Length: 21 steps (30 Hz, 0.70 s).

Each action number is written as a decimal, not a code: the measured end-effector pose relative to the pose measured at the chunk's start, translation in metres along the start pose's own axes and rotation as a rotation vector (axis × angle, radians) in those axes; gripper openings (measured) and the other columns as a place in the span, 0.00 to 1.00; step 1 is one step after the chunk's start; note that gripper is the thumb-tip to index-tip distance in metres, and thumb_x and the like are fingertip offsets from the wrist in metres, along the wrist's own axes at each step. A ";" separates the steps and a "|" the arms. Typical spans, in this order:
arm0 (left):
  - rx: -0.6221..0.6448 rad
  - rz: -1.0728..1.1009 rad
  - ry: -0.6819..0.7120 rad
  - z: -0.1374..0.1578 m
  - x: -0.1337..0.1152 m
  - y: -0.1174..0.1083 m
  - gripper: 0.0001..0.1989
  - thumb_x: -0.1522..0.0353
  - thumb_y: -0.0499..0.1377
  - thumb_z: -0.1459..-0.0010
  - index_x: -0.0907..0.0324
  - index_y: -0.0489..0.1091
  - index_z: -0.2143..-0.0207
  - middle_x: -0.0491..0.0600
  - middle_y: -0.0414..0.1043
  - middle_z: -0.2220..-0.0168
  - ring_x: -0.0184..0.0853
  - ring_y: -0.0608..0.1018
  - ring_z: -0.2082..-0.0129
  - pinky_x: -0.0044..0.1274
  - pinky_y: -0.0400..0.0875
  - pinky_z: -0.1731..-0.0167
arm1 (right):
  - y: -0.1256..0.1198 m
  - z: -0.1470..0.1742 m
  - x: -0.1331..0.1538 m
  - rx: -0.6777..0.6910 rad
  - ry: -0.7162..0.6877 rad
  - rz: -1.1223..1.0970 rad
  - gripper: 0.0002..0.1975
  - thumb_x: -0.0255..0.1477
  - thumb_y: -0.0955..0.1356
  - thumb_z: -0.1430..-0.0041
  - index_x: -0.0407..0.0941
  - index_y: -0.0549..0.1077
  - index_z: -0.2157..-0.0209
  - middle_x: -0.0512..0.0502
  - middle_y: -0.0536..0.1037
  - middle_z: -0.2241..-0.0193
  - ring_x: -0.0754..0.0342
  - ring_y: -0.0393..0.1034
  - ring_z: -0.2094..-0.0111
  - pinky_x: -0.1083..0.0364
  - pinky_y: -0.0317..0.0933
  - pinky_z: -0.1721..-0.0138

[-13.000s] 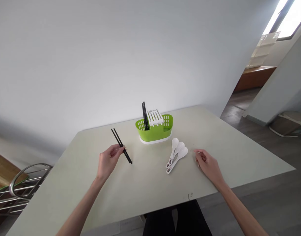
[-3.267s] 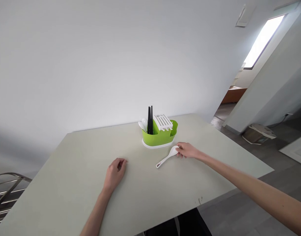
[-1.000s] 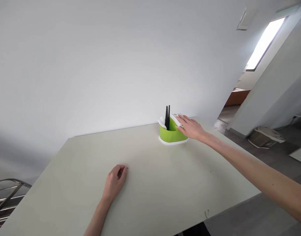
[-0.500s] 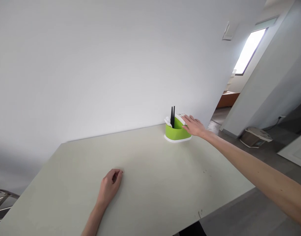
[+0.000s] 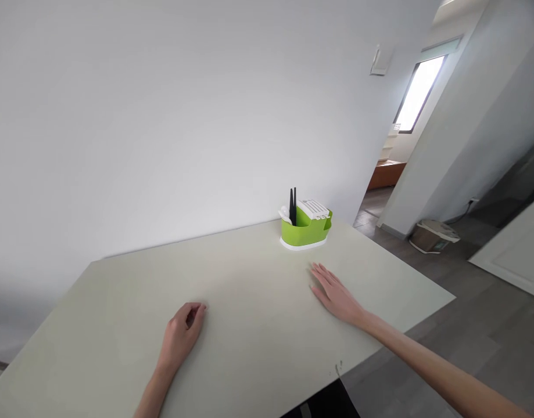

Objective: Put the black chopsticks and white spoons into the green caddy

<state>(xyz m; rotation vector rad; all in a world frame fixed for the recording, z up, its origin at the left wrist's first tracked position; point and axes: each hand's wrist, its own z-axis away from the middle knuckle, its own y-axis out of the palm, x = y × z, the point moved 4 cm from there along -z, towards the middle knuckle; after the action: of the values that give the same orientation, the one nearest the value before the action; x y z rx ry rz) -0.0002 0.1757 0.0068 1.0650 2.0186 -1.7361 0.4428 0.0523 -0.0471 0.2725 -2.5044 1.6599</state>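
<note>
My left hand (image 5: 179,334) rests on the pale tabletop (image 5: 244,348), fingers curled in toward the thumb; nothing shows in the hollow between them. To the right, my right hand (image 5: 336,296) is held over the table with its fingers stretched out, holding nothing. Beyond it, apart from the fingertips, stands a green utensil holder (image 5: 304,234) with a white base and a white slotted top (image 5: 314,209). Two black chopsticks (image 5: 293,208) stand upright in its left part, and a white spoon (image 5: 285,215) leans there over the rim.
A plain wall (image 5: 183,133) runs along the table's back edge. At the right, past the table's edge, lie grey floor (image 5: 450,348), a brown lidded bin-like box (image 5: 432,235) and a white panel (image 5: 515,258). Something black (image 5: 323,403) shows below the front edge.
My right hand has come away from the top of the utensil holder, back toward me. The left hand keeps its curled pose. The view has turned slightly right.
</note>
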 end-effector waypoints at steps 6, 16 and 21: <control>-0.012 -0.024 0.005 -0.003 -0.003 -0.002 0.22 0.48 0.53 0.36 0.54 0.75 0.63 0.46 0.78 0.68 0.36 0.76 0.71 0.25 0.71 0.67 | 0.020 0.012 -0.002 0.029 0.145 -0.006 0.30 0.40 0.53 0.23 0.42 0.61 0.29 0.41 0.59 0.28 0.46 0.51 0.27 0.42 0.48 0.27; -0.040 -0.042 -0.010 -0.002 -0.006 -0.003 0.23 0.47 0.54 0.39 0.54 0.76 0.63 0.47 0.80 0.67 0.37 0.79 0.68 0.26 0.72 0.66 | 0.019 0.010 -0.001 -0.004 0.152 0.004 0.29 0.37 0.54 0.24 0.41 0.63 0.30 0.41 0.61 0.29 0.46 0.52 0.27 0.42 0.48 0.28; -0.046 -0.058 -0.029 0.000 -0.006 -0.004 0.22 0.47 0.54 0.39 0.54 0.76 0.64 0.46 0.80 0.67 0.37 0.79 0.69 0.26 0.73 0.67 | 0.019 0.010 -0.001 -0.019 0.152 0.001 0.28 0.35 0.54 0.25 0.41 0.63 0.30 0.41 0.62 0.29 0.46 0.53 0.28 0.42 0.49 0.28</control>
<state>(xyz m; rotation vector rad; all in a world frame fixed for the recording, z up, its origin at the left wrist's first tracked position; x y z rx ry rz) 0.0016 0.1739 0.0139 0.9709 2.0813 -1.7143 0.4393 0.0501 -0.0685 0.1372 -2.4078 1.5913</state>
